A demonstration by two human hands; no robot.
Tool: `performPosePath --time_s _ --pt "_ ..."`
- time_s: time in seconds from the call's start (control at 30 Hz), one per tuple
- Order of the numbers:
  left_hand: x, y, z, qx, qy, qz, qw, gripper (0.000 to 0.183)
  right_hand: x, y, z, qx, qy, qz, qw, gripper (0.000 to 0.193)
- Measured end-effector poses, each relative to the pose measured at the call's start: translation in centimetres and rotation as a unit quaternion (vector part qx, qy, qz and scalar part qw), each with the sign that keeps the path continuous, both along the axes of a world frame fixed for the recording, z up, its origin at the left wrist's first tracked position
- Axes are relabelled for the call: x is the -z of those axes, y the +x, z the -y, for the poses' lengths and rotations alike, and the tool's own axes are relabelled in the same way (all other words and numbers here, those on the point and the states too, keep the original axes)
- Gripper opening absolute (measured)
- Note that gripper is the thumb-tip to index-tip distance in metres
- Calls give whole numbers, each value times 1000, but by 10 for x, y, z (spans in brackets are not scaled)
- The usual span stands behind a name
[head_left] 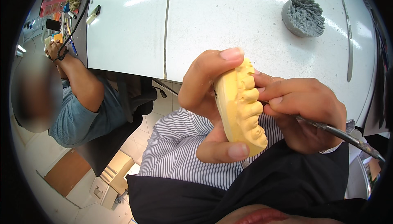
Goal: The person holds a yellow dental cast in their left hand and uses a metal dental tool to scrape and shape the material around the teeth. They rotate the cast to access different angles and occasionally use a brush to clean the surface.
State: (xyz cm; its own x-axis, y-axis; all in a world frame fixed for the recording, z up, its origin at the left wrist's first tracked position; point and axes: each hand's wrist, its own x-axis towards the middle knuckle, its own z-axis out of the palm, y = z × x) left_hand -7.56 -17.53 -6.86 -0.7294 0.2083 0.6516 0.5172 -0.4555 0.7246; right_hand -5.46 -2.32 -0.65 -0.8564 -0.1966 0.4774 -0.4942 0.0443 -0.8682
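Observation:
My left hand (199, 82) is closed around a yellow plaster dental model (241, 105), a cast of a row of teeth on a thick base. One fingertip lies over its far end and another digit presses its near end. The teeth face right, towards my right hand (309, 103). In that hand I grip a slim metal dental instrument (342, 134) with a knurled section, slanting down to the right. My right fingertips are close against the teeth; the instrument's working tip is mostly hidden by the fingers and model.
A white bench (221, 23) spans the far side. On it stand a round grey block with a jagged top (303, 17), a slender metal scalpel-like tool (348, 39) and a small bottle-like item (93, 14). A co-worker in a blue shirt (90, 105) sits at left beside a cluttered bench.

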Motion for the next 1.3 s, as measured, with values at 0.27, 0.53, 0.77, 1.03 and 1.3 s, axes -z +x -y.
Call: performPosePath --time_s 0.27,0.53,0.77,1.03,1.3 --pt "1 -1 0 -5 -1 -4 1000 70 3 0 2 -4 -17 0 1000 14" --pt "1 0 -2 -16 -4 -9 1000 70 8 0 4 6 -43 -14 999 15" --pt "1 -1 -3 -22 -6 -10 1000 70 5 3 5 11 -38 5 999 14" --pt "1 -2 -3 -30 -7 -12 999 69 8 1 3 -12 -30 8 999 14" --pt "1 -3 -5 -51 -9 -18 998 69 10 -1 5 -6 -40 -10 999 14"
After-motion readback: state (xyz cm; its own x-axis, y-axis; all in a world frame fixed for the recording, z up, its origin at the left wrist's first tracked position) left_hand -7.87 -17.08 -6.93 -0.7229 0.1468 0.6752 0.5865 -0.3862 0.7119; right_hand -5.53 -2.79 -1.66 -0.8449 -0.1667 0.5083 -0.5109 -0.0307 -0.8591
